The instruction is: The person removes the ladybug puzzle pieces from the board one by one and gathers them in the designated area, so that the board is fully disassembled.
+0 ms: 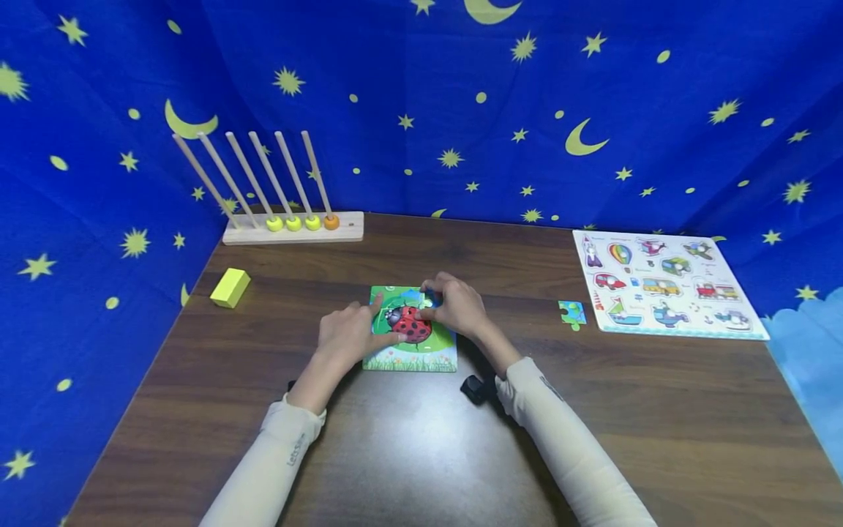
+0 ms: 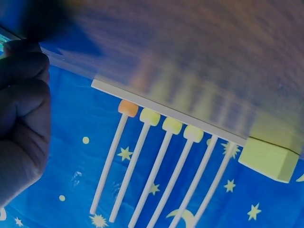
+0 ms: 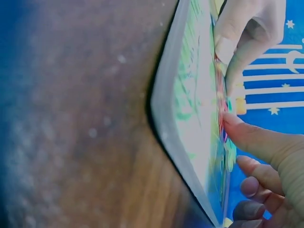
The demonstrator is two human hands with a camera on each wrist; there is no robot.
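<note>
A square ladybug jigsaw puzzle [image 1: 411,359] lies flat on the table in front of me. My left hand [image 1: 345,333] rests on its left side, index finger near the upper left edge and thumb across the ladybug. In the left wrist view, part of that hand [image 2: 23,114] shows at the left border. At the upper right corner, my right hand [image 1: 457,304] pinches a puzzle piece [image 3: 231,154], thumb over the ladybug and fingers toward the far edge. That piece is mostly hidden by the fingers. A loose puzzle piece [image 1: 573,313] lies farther right.
On the back left stands a wooden peg rack [image 1: 356,228] with yellow and orange beads. A yellow block [image 1: 230,288] lies in front of it. At the right is a vehicle peg-puzzle board [image 1: 672,285]. A blue star-patterned cloth [image 1: 408,139] hangs behind the table [image 1: 408,454].
</note>
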